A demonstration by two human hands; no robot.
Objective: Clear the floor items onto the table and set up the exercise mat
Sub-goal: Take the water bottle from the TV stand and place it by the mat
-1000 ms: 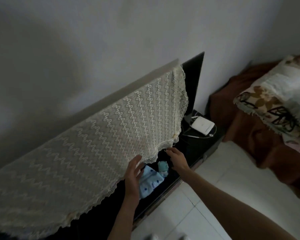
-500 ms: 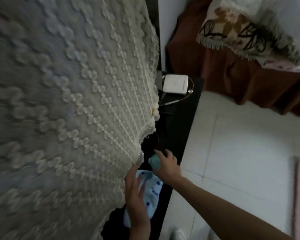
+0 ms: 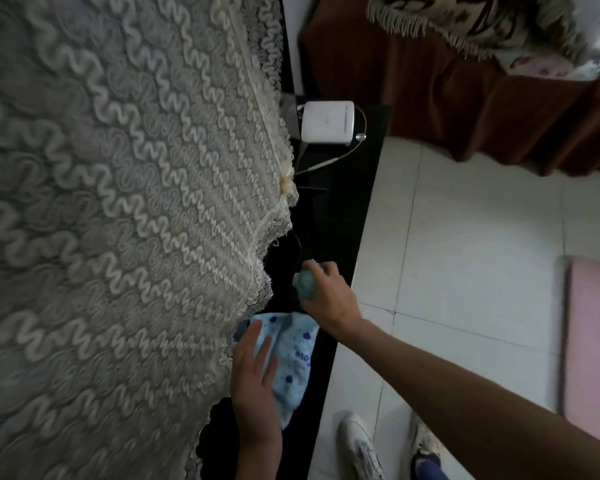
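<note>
A light blue cloth (image 3: 293, 358) with dark blue dots lies on the black table (image 3: 343, 244). My left hand (image 3: 255, 386) rests flat on its left part, fingers apart. Just beyond it, my right hand (image 3: 329, 299) is closed around a small teal object (image 3: 303, 284) at the table surface. A pink exercise mat (image 3: 593, 341) lies on the white tiled floor at the right edge of view.
A cream lace cover (image 3: 118, 202) drapes over something large on the left. A white box device (image 3: 328, 123) with cables sits farther along the table. A bed with a brown sheet (image 3: 465, 91) stands beyond. My white shoes (image 3: 359, 445) stand on the tiles.
My view has tilted down toward the table and floor. My left hand has come down flat onto the blue cloth and my right hand has closed on the teal object.
</note>
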